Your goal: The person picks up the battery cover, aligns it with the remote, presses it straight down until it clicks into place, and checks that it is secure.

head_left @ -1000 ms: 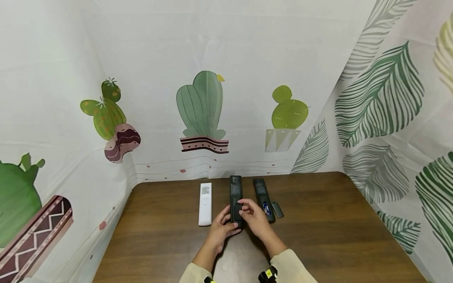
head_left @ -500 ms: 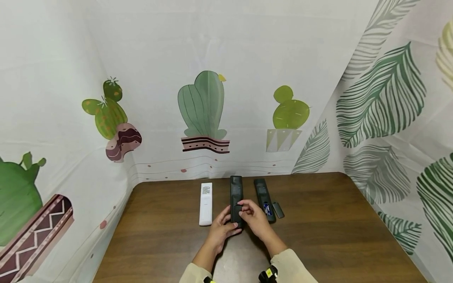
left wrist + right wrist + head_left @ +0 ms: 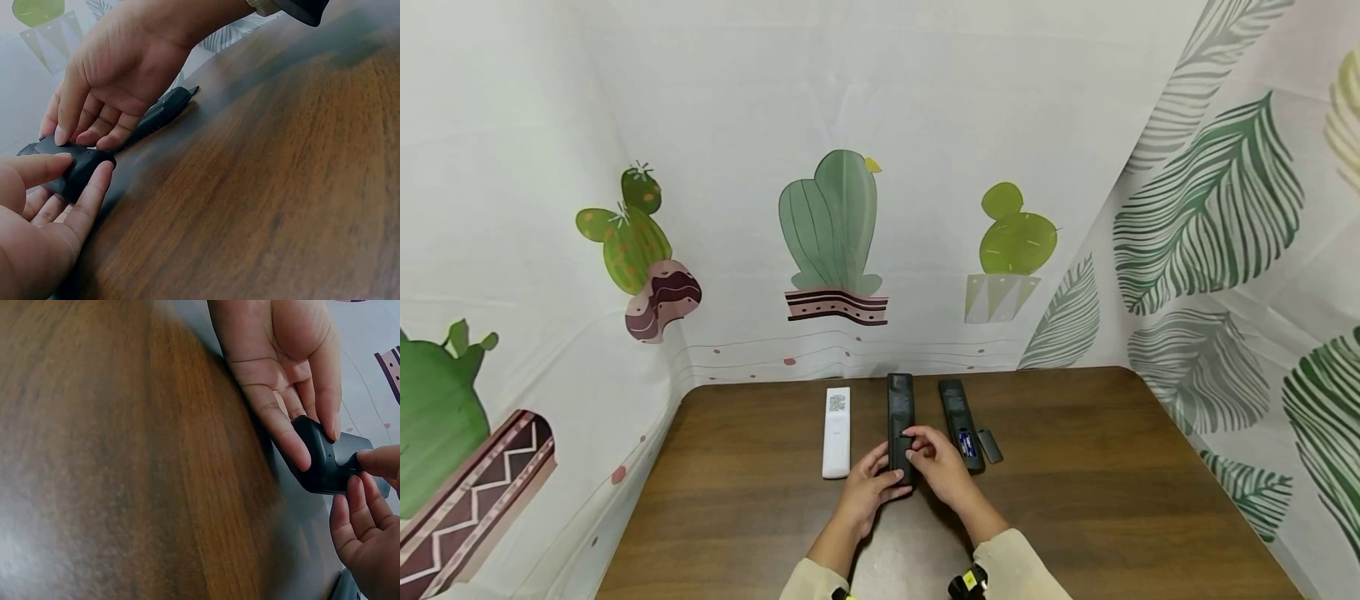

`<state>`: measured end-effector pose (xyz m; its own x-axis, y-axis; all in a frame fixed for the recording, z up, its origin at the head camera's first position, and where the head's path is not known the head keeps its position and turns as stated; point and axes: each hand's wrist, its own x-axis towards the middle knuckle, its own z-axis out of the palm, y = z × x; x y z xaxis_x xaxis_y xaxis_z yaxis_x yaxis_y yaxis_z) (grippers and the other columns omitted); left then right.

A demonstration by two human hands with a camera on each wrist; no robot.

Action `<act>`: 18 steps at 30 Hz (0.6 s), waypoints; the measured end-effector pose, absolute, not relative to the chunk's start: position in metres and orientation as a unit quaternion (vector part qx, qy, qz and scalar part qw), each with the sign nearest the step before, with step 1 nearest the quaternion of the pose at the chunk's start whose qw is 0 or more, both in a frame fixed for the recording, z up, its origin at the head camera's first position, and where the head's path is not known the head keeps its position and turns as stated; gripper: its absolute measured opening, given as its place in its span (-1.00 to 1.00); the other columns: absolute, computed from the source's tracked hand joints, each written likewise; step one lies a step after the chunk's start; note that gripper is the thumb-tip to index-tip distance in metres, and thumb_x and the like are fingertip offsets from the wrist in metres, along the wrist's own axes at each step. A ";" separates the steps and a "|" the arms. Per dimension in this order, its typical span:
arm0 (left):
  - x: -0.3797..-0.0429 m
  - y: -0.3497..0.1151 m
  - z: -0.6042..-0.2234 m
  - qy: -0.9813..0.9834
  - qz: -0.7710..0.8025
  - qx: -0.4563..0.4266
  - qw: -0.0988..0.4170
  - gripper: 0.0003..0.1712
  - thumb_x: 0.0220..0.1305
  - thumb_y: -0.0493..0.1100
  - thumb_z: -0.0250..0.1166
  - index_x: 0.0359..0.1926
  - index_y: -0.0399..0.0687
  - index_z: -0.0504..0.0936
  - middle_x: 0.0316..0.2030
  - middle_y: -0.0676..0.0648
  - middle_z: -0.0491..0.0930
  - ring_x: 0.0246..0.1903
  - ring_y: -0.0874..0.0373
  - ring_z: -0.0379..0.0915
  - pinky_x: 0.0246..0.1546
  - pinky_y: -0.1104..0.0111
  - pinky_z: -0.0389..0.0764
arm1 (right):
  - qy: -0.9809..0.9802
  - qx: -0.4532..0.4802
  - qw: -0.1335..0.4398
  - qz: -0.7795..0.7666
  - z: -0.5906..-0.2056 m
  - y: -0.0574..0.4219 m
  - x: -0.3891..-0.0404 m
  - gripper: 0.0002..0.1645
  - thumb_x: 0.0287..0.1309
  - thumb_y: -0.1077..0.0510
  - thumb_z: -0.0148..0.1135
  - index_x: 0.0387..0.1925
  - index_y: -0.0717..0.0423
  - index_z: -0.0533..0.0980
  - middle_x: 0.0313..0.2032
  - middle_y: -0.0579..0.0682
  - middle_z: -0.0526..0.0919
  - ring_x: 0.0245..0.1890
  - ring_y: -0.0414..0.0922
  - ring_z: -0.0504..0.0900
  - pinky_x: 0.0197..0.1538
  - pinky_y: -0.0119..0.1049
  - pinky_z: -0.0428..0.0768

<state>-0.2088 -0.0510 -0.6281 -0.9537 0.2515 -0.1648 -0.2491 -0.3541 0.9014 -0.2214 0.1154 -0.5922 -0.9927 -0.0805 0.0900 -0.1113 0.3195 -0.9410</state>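
Observation:
Back side up, a black remote control (image 3: 901, 408) lies in front of me in the head view, pointing away. Its lower end is held by my left hand (image 3: 867, 492), thumb on one side and fingers curled underneath. My right hand (image 3: 946, 471) pinches at the battery cover (image 3: 903, 450), with index fingertip and thumb at its upper right edge. In the right wrist view the thumb of my right hand (image 3: 369, 544) presses on the remote's back (image 3: 315, 459). Part of the cover is hidden by fingers.
A white remote (image 3: 836, 433) lies to the left. On the right rests a second black remote (image 3: 957, 417), its compartment uncovered and blue batteries (image 3: 966, 442) showing. A loose battery cover (image 3: 989, 446) lies beside it. The wooden table (image 3: 1075, 483) ends at a printed cloth (image 3: 925, 208).
My right fingertips have shifted very slightly towards me along the black remote. My left hand and the other remotes stay in place.

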 end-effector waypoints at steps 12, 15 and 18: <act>-0.207 -0.051 -0.628 0.551 0.820 0.001 0.156 -0.20 0.27 -0.46 0.25 0.50 -0.33 0.19 0.31 -0.38 0.39 0.02 -0.02 0.63 0.00 0.05 0.73 | -0.825 0.053 0.016 0.563 -0.595 0.116 -0.221 -0.64 0.20 0.31 0.32 0.02 -0.01 0.62 -0.19 0.14 0.55 -0.26 -0.16 0.49 -0.19 -0.44 0.49; -0.207 -0.051 -0.628 0.551 0.820 0.002 0.156 -0.20 0.27 -0.46 0.25 0.50 -0.33 0.18 0.31 -0.39 0.38 0.02 -0.02 0.63 0.00 0.04 0.73 | -0.822 0.053 0.019 0.567 -0.596 0.117 -0.221 -0.64 0.20 0.32 0.31 0.03 0.02 0.61 -0.20 0.16 0.55 -0.27 -0.17 0.48 -0.20 -0.45 0.48; -0.207 -0.050 -0.627 0.551 0.820 0.002 0.155 -0.20 0.27 -0.45 0.25 0.50 -0.33 0.18 0.31 -0.39 0.38 0.03 -0.03 0.63 0.00 0.04 0.73 | -0.821 0.057 0.022 0.568 -0.595 0.117 -0.221 -0.64 0.20 0.32 0.31 0.04 0.05 0.61 -0.20 0.18 0.55 -0.27 -0.17 0.48 -0.21 -0.44 0.49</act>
<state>-0.2067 -0.0503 -0.6265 -0.9521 0.2562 -0.1668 -0.2515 -0.3460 0.9039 -0.2205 0.1171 -0.5950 -0.9926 -0.0692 0.1003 -0.1182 0.3479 -0.9301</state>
